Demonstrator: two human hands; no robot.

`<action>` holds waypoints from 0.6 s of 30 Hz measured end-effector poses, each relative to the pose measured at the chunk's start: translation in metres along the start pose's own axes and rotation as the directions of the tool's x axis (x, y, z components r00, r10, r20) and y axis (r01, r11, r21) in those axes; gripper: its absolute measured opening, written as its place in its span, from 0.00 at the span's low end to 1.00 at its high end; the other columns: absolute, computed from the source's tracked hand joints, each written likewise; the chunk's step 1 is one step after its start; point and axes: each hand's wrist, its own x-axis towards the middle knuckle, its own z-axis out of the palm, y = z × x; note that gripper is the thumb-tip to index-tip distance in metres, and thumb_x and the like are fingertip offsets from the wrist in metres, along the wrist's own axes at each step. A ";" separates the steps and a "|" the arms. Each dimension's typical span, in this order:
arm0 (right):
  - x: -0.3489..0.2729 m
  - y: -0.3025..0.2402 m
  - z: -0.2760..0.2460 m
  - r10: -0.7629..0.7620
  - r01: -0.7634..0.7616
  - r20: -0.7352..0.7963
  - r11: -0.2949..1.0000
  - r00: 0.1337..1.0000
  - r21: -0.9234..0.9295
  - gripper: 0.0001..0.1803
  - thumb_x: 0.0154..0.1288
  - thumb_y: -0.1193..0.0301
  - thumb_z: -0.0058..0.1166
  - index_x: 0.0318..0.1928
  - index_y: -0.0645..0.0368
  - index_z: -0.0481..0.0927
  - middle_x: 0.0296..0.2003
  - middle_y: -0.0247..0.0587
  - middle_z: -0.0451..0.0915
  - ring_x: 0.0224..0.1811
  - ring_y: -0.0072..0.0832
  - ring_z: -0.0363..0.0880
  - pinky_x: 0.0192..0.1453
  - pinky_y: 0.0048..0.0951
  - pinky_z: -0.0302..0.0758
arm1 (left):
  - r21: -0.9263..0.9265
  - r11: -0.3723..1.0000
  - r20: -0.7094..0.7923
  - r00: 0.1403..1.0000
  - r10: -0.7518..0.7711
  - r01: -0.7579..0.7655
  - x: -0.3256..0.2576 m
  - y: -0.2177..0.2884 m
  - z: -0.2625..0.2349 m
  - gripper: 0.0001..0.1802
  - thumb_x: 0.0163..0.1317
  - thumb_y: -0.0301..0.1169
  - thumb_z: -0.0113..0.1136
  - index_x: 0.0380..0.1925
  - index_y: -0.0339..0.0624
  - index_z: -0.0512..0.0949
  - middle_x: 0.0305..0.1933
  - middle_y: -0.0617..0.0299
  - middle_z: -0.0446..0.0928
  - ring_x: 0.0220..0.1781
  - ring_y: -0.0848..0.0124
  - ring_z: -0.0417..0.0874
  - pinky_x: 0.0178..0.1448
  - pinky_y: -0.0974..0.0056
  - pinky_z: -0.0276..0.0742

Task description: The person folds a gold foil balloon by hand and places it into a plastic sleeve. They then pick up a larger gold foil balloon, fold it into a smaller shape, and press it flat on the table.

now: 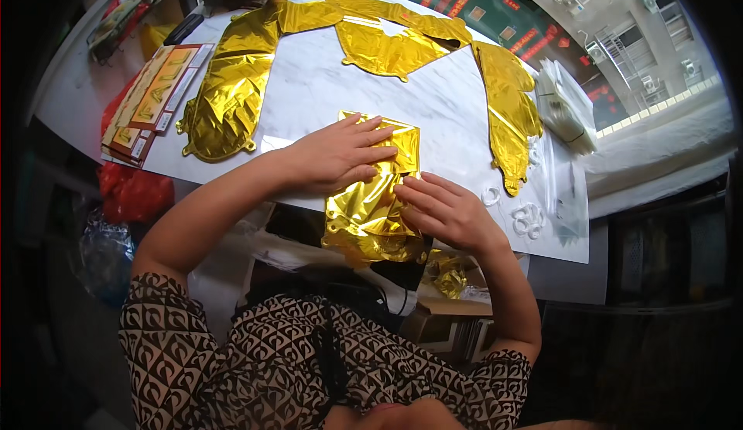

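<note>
A flat gold foil sheet, apparently a folded uninflated foil balloon (368,209), lies at the table's front edge, its crinkled lower part hanging over. My left hand (340,154) rests flat across its upper part, fingers spread. On its right edge lies my right hand (449,212), fingers stretched out and close together, the tips on the foil. Beyond them, more flat gold foil balloons spread over the marbled white table (309,74): a long piece (232,82) at left, a wide piece (387,47) at the back and a narrow one (507,109) at right.
White ribbon rings (529,221) and a stack of clear plastic bags (569,113) sit at the right. Printed packages (151,109) lie at the left beside a dark slim object (184,29). Below the table are a red plastic bag (135,192) and a cardboard box (433,323).
</note>
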 end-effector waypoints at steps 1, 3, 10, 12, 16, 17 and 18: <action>-0.003 0.003 0.006 0.001 -0.001 0.001 1.000 1.000 0.001 0.20 0.58 0.72 0.59 0.53 0.54 0.77 0.60 0.41 0.77 0.62 0.37 0.77 0.66 0.43 0.75 | 0.001 1.000 -0.002 1.000 0.001 -0.001 0.000 0.000 0.001 0.26 0.74 0.43 0.43 0.66 0.41 0.68 0.74 0.44 0.59 0.78 0.48 0.53 0.80 0.47 0.44; -0.010 0.007 0.015 0.064 -0.053 -0.116 0.994 0.991 0.098 0.19 0.55 0.73 0.62 0.49 0.55 0.77 0.59 0.42 0.78 0.62 0.38 0.77 0.65 0.44 0.76 | -0.008 1.000 -0.003 1.000 0.001 -0.001 0.001 0.000 0.002 0.26 0.74 0.43 0.42 0.66 0.40 0.67 0.74 0.44 0.59 0.79 0.48 0.52 0.80 0.47 0.43; 0.012 -0.007 -0.022 0.042 -0.041 -0.015 0.997 0.999 0.071 0.22 0.54 0.74 0.62 0.52 0.53 0.77 0.59 0.42 0.78 0.60 0.38 0.79 0.64 0.44 0.77 | 0.018 1.000 -0.016 1.000 0.015 -0.015 -0.003 -0.002 0.004 0.27 0.75 0.43 0.42 0.66 0.39 0.67 0.74 0.43 0.59 0.79 0.49 0.52 0.80 0.47 0.43; 0.015 -0.009 -0.023 -0.003 0.001 0.050 0.999 0.999 0.033 0.21 0.55 0.75 0.63 0.52 0.55 0.78 0.59 0.43 0.78 0.59 0.38 0.79 0.64 0.43 0.77 | 0.015 1.000 -0.018 1.000 0.011 -0.011 -0.004 -0.003 0.004 0.27 0.75 0.43 0.42 0.66 0.39 0.67 0.74 0.42 0.59 0.79 0.49 0.53 0.80 0.47 0.43; 0.002 -0.004 0.005 -0.094 0.095 -0.016 0.995 0.995 0.018 0.15 0.55 0.75 0.63 0.45 0.59 0.80 0.55 0.43 0.80 0.57 0.38 0.81 0.62 0.44 0.78 | 0.026 0.999 -0.039 0.998 0.040 -0.039 -0.003 -0.005 0.006 0.26 0.74 0.43 0.42 0.66 0.39 0.68 0.74 0.41 0.58 0.78 0.48 0.53 0.80 0.48 0.44; -0.001 -0.005 0.011 -0.065 0.068 -0.092 0.997 0.994 0.035 0.11 0.55 0.75 0.61 0.40 0.60 0.78 0.54 0.44 0.81 0.56 0.39 0.81 0.63 0.46 0.77 | 0.026 0.999 -0.041 0.998 0.040 -0.039 -0.002 -0.004 0.005 0.26 0.74 0.43 0.42 0.66 0.39 0.68 0.74 0.41 0.58 0.78 0.48 0.53 0.80 0.48 0.44; -0.003 -0.006 0.017 -0.033 0.042 -0.167 0.998 0.985 0.053 0.07 0.56 0.75 0.60 0.34 0.61 0.77 0.52 0.45 0.81 0.55 0.40 0.81 0.63 0.47 0.76 | 0.006 1.000 -0.013 1.000 0.021 -0.021 -0.001 -0.004 0.005 0.26 0.74 0.41 0.43 0.67 0.40 0.67 0.75 0.43 0.56 0.79 0.49 0.52 0.80 0.48 0.43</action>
